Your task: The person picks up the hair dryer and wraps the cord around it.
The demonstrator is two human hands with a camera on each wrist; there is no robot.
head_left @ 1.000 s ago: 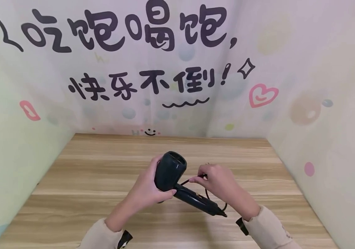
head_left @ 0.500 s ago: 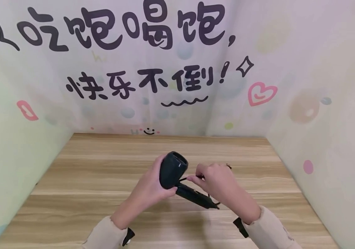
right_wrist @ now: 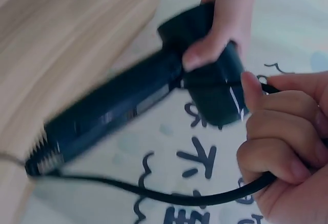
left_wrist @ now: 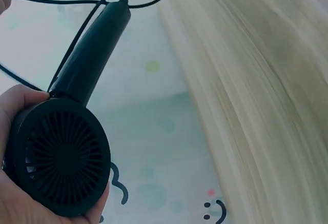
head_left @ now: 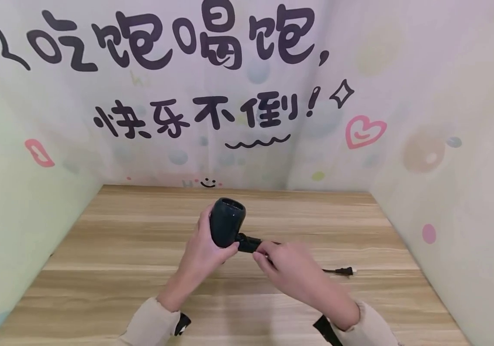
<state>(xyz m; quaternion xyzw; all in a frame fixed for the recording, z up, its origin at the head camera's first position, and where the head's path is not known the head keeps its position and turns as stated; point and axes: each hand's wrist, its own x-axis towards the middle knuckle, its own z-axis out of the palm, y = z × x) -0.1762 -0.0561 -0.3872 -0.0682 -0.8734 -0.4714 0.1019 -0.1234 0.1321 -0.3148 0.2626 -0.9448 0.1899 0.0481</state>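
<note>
A dark hair dryer (head_left: 228, 223) is held off the table, its barrel gripped by my left hand (head_left: 201, 250), the round mouth facing up and away. In the left wrist view the ribbed grille (left_wrist: 66, 157) faces the camera, and the handle (left_wrist: 97, 49) sticks out with the black cord (left_wrist: 61, 1) looped at its end. My right hand (head_left: 292, 271) hides much of the handle in the head view. The right wrist view shows that hand's curled fingers (right_wrist: 277, 121) holding the cord, which runs from the handle's tip. Beyond the right hand hangs the plug (head_left: 345, 271).
The wood-grain table (head_left: 143, 206) spreads beneath both hands. A printed backdrop (head_left: 247, 163) with large black lettering closes off the far side, and pale walls (head_left: 454, 202) stand left and right.
The hair dryer and left hand have shifted left and slightly away, and the handle has swung to lie flatter. My right hand has dropped a little; the plug now shows out to its right.
</note>
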